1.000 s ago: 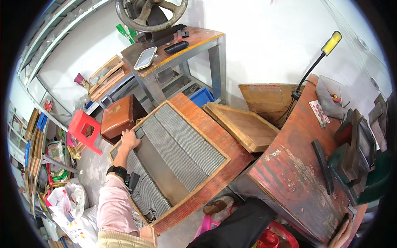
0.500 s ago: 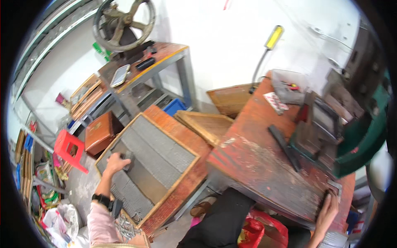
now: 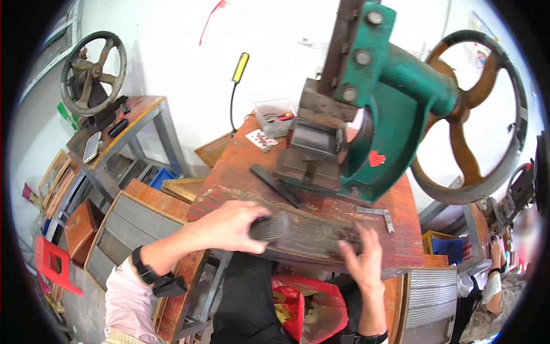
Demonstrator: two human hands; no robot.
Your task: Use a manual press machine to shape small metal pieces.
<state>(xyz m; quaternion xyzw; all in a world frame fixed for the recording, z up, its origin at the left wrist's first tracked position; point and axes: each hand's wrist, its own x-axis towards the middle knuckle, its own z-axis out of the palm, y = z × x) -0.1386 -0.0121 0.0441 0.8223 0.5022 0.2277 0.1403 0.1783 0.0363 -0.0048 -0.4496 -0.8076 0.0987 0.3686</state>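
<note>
My left hand is closed around a small dark-grey bundle of thin ribbed metal pieces, slightly blurred, above the front of the worn reddish workbench. To its right, my right hand is at the bench's front edge with thumb and fingers apart. A dark patch shows between those fingers; whether it is a separate thing I cannot make out. Just beyond the hands stands a green hand press with a large spoked wheel. A dark flat bar and a small metal square lie before it.
A wood-framed tray of grey ribbed rows stands lower left, near a red stool. A clear plastic box sits at the bench's back. Below the bench edge is a red plastic bag. Another person works at far right.
My left hand has come from the tray to the bench with the bundle. My right hand has left the metal square and come nearer my left. The view has turned right, bringing in the whole press.
</note>
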